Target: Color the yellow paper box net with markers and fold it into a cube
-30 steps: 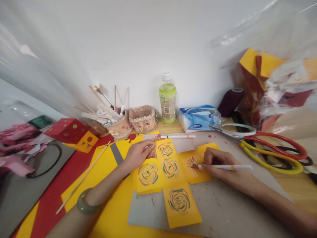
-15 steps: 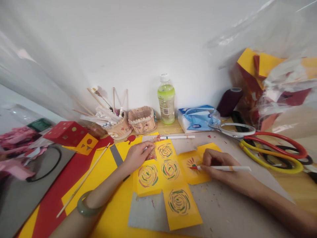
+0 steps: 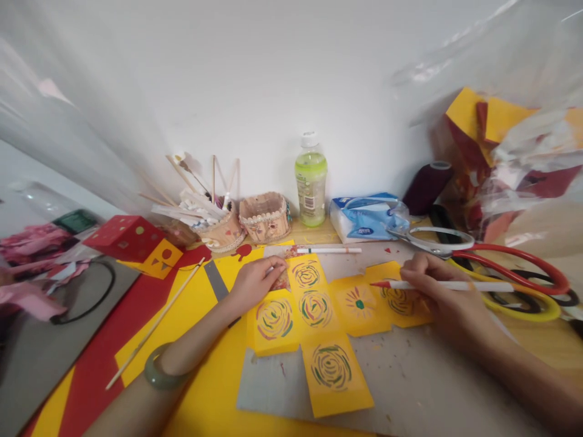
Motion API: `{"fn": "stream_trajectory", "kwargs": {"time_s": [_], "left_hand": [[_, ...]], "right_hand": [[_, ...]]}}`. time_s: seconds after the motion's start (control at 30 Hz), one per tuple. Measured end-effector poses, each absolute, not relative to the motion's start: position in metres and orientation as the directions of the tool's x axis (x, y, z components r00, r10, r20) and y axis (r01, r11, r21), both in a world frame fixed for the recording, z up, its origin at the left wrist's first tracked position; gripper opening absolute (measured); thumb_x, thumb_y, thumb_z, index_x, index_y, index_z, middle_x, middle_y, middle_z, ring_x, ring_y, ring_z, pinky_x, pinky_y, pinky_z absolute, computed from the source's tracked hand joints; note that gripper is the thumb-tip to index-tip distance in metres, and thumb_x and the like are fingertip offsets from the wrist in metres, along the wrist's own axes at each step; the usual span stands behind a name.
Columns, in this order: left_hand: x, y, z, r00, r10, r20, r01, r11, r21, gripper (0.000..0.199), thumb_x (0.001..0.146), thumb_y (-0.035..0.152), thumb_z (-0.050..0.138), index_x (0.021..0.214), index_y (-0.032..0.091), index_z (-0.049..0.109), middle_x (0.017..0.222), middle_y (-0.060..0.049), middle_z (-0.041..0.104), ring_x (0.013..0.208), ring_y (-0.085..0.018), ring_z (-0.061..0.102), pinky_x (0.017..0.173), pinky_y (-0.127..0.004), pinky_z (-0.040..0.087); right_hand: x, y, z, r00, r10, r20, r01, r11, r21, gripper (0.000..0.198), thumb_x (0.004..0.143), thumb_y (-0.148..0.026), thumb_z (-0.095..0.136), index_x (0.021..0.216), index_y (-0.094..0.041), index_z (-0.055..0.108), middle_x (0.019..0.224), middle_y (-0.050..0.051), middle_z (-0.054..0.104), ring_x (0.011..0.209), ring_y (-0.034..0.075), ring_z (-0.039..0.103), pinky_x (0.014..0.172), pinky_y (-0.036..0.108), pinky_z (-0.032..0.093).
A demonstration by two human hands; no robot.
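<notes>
While the left hand [image 3: 257, 282] sits loosely curled by the upper-left edge of the yellow paper cutout [image 3: 334, 315] (can't tell if it's pinching anything), the right hand [image 3: 437, 288] has a snug pinch on a red-tipped marker [image 3: 480, 286]. Tip's over the seam between the two rightmost squares; can't tell if it touches. Decent elbow room on the gray board [image 3: 387, 376] below that side. Tighter elsewhere: another marker [image 3: 330, 250] lies just past the top edge, scissors [image 3: 532, 315] just beyond the right hand.
</notes>
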State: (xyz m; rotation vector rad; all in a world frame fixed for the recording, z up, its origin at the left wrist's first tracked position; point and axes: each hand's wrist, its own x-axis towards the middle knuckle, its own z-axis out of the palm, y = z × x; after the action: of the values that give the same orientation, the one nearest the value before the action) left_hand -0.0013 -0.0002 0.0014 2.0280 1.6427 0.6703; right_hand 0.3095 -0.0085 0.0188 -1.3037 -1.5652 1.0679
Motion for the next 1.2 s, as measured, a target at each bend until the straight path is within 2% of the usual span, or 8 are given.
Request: {"fn": "stream_trajectory", "kwargs": {"time_s": [0.1,0.2,0.37,0.47,0.8,1.0,1.2], "left_hand": [[-0.001,0.000,0.003,0.185,0.979,0.082,0.759,-0.196,0.620,0.025,0.087,0.035,0.041,0.088,0.022,0.063,0.084,0.002,0.069,0.076,-0.015,0.062,0.066,-0.022,0.044],[0.000,-0.001,0.004,0.196,0.978,0.074,0.757,-0.199,0.623,0.025,0.087,0.034,0.040,0.088,0.023,0.063,0.085,0.003,0.069,0.077,-0.015,0.063,0.066,-0.022,0.045],[0.000,-0.001,0.004,0.187,0.979,0.086,0.764,-0.200,0.613,0.021,0.086,0.030,0.043,0.091,0.023,0.062,0.091,0.003,0.068,0.080,-0.015,0.062,0.073,-0.024,0.044],[-0.001,-0.001,0.004,0.180,0.980,0.086,0.771,-0.195,0.607,0.020,0.086,0.030,0.044,0.092,0.024,0.062,0.092,0.003,0.068,0.081,-0.016,0.062,0.072,-0.024,0.043],[-0.001,-0.001,0.003,0.189,0.978,0.093,0.782,-0.207,0.588,0.019,0.087,0.029,0.044,0.090,0.023,0.061,0.088,0.003,0.068,0.078,-0.015,0.062,0.065,-0.023,0.042],[-0.001,-0.001,0.004,0.194,0.976,0.095,0.783,-0.213,0.585,0.019,0.087,0.029,0.043,0.090,0.023,0.061,0.090,0.003,0.068,0.079,-0.015,0.062,0.067,-0.023,0.042],[0.000,-0.001,0.004,0.199,0.975,0.102,0.781,-0.221,0.584,0.019,0.087,0.029,0.043,0.090,0.024,0.061,0.091,0.003,0.068,0.080,-0.015,0.062,0.068,-0.024,0.042]], "right_hand": [[0.309,-0.014,0.025,-0.092,0.995,0.028,0.270,0.052,-0.962,0.037,0.080,-0.046,0.055,0.060,-0.021,0.037,0.052,-0.007,0.032,0.045,0.009,0.027,0.042,0.024,0.017],[0.304,-0.022,0.032,-0.117,0.993,0.031,0.300,0.065,-0.952,0.032,0.078,-0.044,0.058,0.064,-0.022,0.039,0.053,-0.007,0.035,0.046,0.009,0.028,0.042,0.023,0.018],[0.293,-0.033,0.031,-0.312,0.949,0.047,0.380,0.170,-0.909,0.029,0.079,-0.033,0.055,0.060,-0.022,0.036,0.058,-0.004,0.039,0.053,0.011,0.034,0.046,0.024,0.026],[0.290,-0.034,0.025,-0.361,0.931,0.048,0.436,0.214,-0.874,0.031,0.081,-0.031,0.051,0.059,-0.022,0.031,0.058,-0.004,0.036,0.055,0.012,0.034,0.048,0.025,0.028],[0.287,-0.035,0.023,-0.383,0.923,0.024,0.501,0.229,-0.835,0.029,0.080,-0.032,0.050,0.057,-0.022,0.034,0.054,-0.003,0.040,0.051,0.013,0.035,0.046,0.025,0.028],[0.288,-0.035,0.021,-0.342,0.939,0.039,0.528,0.226,-0.818,0.030,0.080,-0.031,0.050,0.058,-0.022,0.032,0.056,-0.004,0.039,0.052,0.012,0.035,0.046,0.024,0.028],[0.286,-0.037,0.024,-0.377,0.926,0.020,0.522,0.230,-0.822,0.029,0.079,-0.031,0.048,0.057,-0.022,0.033,0.054,-0.004,0.039,0.050,0.012,0.035,0.045,0.024,0.028]]}}
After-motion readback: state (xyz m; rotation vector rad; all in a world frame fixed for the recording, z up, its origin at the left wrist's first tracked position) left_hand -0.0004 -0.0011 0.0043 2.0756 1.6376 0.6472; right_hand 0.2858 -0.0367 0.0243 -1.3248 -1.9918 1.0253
